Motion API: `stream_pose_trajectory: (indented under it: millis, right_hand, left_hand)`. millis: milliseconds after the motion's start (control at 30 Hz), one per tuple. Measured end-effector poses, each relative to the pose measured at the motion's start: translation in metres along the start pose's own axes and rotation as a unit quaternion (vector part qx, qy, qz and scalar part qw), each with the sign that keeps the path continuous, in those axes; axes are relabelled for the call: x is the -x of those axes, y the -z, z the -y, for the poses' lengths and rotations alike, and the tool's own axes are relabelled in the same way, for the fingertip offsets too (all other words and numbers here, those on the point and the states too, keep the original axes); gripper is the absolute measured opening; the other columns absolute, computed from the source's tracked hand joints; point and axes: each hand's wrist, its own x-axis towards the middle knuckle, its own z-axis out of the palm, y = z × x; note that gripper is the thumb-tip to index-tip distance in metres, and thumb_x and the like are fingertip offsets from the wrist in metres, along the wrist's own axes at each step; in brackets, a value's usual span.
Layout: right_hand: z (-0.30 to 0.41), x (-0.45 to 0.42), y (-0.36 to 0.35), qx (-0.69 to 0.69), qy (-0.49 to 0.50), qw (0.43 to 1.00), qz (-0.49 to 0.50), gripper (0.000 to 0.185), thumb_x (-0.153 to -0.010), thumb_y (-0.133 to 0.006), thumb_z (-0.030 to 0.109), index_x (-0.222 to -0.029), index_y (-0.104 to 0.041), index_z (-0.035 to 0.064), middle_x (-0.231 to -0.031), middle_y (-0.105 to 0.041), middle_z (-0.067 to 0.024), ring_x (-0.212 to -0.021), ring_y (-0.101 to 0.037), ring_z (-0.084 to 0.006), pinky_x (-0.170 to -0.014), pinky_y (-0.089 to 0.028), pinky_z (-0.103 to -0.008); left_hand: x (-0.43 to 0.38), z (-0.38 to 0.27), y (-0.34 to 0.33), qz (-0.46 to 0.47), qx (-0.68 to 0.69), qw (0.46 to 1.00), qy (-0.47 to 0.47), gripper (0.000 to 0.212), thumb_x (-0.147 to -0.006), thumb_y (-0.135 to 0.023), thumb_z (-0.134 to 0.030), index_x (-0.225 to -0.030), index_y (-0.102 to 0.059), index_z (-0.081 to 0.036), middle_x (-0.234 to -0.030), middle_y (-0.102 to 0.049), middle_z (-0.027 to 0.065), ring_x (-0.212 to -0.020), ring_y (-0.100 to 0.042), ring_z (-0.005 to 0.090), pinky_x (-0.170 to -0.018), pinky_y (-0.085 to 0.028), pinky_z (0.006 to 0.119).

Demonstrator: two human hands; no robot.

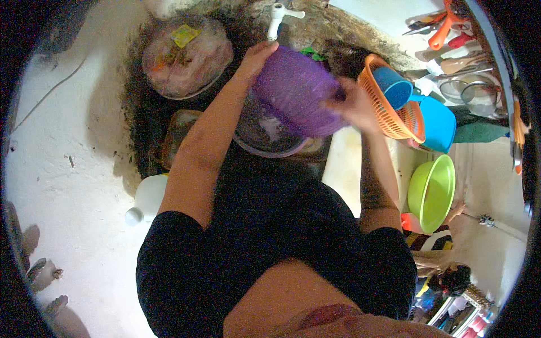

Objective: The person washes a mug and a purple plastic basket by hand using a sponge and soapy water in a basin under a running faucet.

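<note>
A purple plastic basin or basket (296, 91) is tilted beneath the white tap (275, 23). My left hand (258, 59) grips its upper left edge, fingertips close under the spout. On the opposite side my right hand (355, 103) is blurred, its fingers over the purple wall; whether they grip anything is not clear. Partly hidden below the purple container is a round basin (270, 150) that seems to hold water. Bits of green (312, 53) show behind the purple container.
Upper left stands a wide round basin (203, 67) with a yellow packet (184, 35). To my right are an orange basket (382, 110) holding a blue cup (395, 88), a blue plastic container (439, 122) and a lime-green basin (431, 194). A white jug (150, 196) sits lower left.
</note>
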Motion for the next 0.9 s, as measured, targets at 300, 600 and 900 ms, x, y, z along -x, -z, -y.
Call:
stream_pose_trajectory:
  millis: [300, 600, 900]
  right_hand:
    - [-0.047, 0.053, -0.121, 0.348, 0.277, 0.895, 0.028, 0.018, -0.068, -0.058, 0.021, -0.080, -0.050, 0.0097, -0.084, -0.052, -0.0095, -0.079, -0.052, -0.0283, -0.068, -0.044, -0.0370]
    - [-0.070, -0.015, -0.126, 0.064, 0.002, 0.996, -0.068, 0.030, -0.073, -0.054, 0.026, -0.097, -0.056, 0.0079, -0.092, -0.058, -0.0166, -0.088, -0.054, -0.0321, -0.075, -0.044, -0.0398]
    - [-0.087, -0.095, -0.154, 0.048, 0.040, 0.934, -0.353, 0.028, -0.070, -0.062, 0.026, -0.088, -0.061, 0.0048, -0.083, -0.060, -0.0150, -0.076, -0.058, -0.0309, -0.068, -0.046, -0.0375]
  left_hand:
    - [0.060, -0.003, 0.037, 0.036, -0.037, 0.982, 0.181, 0.060, -0.064, -0.058, -0.002, -0.120, -0.038, -0.009, -0.108, -0.052, 0.0112, -0.090, -0.054, 0.0267, -0.082, -0.043, 0.040]
    - [0.106, 0.026, 0.023, 0.019, 0.011, 0.994, 0.106, 0.072, -0.054, -0.051, 0.008, -0.122, -0.035, -0.008, -0.110, -0.050, 0.0111, -0.100, -0.049, 0.0292, -0.084, -0.041, 0.043]
    - [0.127, 0.031, -0.010, -0.003, 0.002, 0.995, 0.099, 0.072, -0.056, -0.050, 0.008, -0.124, -0.031, -0.009, -0.108, -0.050, 0.0120, -0.094, -0.052, 0.0294, -0.082, -0.043, 0.041]
